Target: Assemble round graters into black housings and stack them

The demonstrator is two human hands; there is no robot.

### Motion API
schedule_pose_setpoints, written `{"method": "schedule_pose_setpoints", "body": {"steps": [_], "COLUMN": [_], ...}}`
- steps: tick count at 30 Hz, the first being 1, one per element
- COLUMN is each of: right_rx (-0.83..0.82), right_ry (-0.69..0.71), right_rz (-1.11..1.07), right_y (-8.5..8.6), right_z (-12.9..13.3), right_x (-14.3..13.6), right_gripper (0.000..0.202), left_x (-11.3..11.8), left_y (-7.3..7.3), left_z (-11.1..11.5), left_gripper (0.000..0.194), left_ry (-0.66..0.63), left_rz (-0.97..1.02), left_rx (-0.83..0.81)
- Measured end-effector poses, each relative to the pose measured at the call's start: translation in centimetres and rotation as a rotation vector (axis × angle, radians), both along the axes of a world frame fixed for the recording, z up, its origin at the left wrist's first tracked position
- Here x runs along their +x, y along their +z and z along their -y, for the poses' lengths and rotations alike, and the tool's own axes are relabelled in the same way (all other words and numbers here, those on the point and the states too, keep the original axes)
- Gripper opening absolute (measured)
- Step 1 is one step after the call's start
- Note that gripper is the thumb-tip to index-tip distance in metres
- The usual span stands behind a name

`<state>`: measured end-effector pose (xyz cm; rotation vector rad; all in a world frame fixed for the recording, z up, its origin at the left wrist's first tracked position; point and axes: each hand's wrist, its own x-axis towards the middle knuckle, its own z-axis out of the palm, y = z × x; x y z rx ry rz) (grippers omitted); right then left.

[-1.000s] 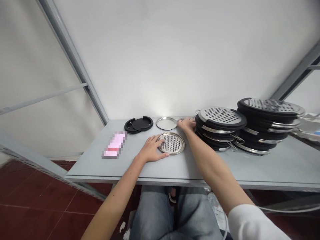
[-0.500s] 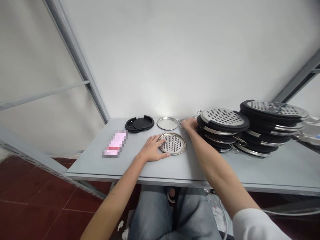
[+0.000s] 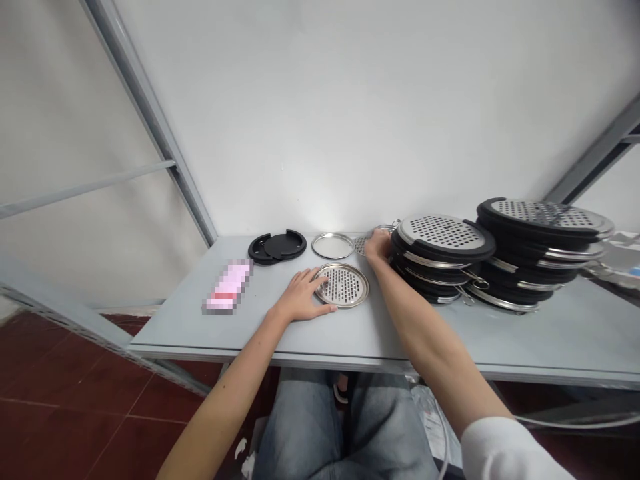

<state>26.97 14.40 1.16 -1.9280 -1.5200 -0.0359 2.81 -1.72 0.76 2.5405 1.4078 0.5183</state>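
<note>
My left hand (image 3: 303,297) lies on the table with fingers spread. Its thumb and forefinger touch the left rim of a round metal grater plate (image 3: 345,285), whose face is full of small raised holes. Farther back, my right hand (image 3: 379,245) is at another perforated metal disc (image 3: 361,245), close against the left side of a stack of round graters (image 3: 443,233) with black rims. The fingers of this hand are mostly hidden, so its grip is unclear. Between the hands, toward the wall, lies a plain shiny metal ring-edged disc (image 3: 333,246).
Two black round plastic parts (image 3: 285,245) overlap at the back left. A pixelated pink item (image 3: 230,285) lies near the left edge of the grey table (image 3: 200,330). A second, taller grater stack (image 3: 545,223) stands at the right. A white wall (image 3: 325,120) closes off the back.
The right hand has shifted slightly at the back disc, and more of that disc's far edge shows. The left hand stays at the front grater plate. The whole view has moved a little.
</note>
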Motion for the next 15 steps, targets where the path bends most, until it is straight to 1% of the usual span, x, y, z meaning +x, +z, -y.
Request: {"method": "schedule_pose_setpoints", "body": {"steps": [3,6,9,12,15], "right_rx": [0.021,0.101,0.151,0.246,0.364], "right_ry": [-0.003,0.074,0.146,0.237,0.414], "right_rz": [0.033,0.092,0.131,0.164,0.16], "right_y": [-0.2,-0.1,0.4,1.2,1.8], "right_z": [0.3,1.0,2.3,4.1,6.1], "right_x": [-0.5,-1.9,-3.6,-4.5,-4.2], "right_gripper": [0.032,0.032,0.034,0.037,0.037], "left_x": [0.0,0.0,0.0,0.0,0.0], "left_y": [-0.1,-0.1,-0.1,0.0,-0.1], "left_z": [0.0,-0.1,-0.1,0.0,-0.1], "left_gripper": [0.08,0.081,0.082,0.082,0.082], "left_ry": [-0.002,-0.005,-0.004,-0.002,-0.012], "left_rz": [0.004,0.001,-0.003,-0.001,0.017], "left_rx": [0.01,0.011,0.012,0.009,0.012]}}
